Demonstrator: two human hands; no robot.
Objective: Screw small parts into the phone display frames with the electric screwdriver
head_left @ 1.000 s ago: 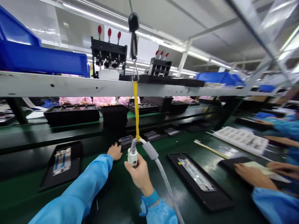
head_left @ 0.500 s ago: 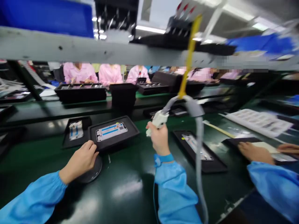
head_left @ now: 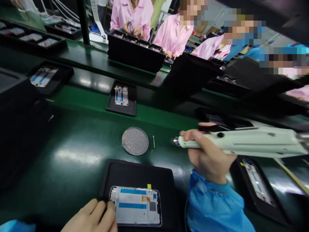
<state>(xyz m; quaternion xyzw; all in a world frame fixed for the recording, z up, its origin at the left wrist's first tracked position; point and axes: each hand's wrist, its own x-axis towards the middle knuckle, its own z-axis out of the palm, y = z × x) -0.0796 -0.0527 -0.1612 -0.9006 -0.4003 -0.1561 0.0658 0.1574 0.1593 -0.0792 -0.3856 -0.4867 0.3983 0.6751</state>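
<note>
In my right hand (head_left: 211, 158) is a pale electric screwdriver (head_left: 253, 141), held level with its metal tip pointing left. My left hand (head_left: 90, 217) has its fingers bent against the left edge of a phone frame (head_left: 134, 214) with blue strips and a yellow tab; its thumb is hidden. The frame lies in a black tray (head_left: 140, 172) close in front of me. Behind this tray stands a round dish (head_left: 135, 141) of tiny parts, probably screws. A small white stick (head_left: 154, 141) lies beside the dish, with a few specks near it.
Another black tray (head_left: 111, 104) with a phone frame sits farther back. At the right is one more tray (head_left: 277, 212) with a frame. A dark stack (head_left: 19, 96) stands at the left. People in pink work across the bench behind black boxes (head_left: 135, 53).
The view has tilted and turned downward. The tray with the phone frame has come nearer to me, and the dish now shows behind it. The screwdriver has swung from upright to level.
</note>
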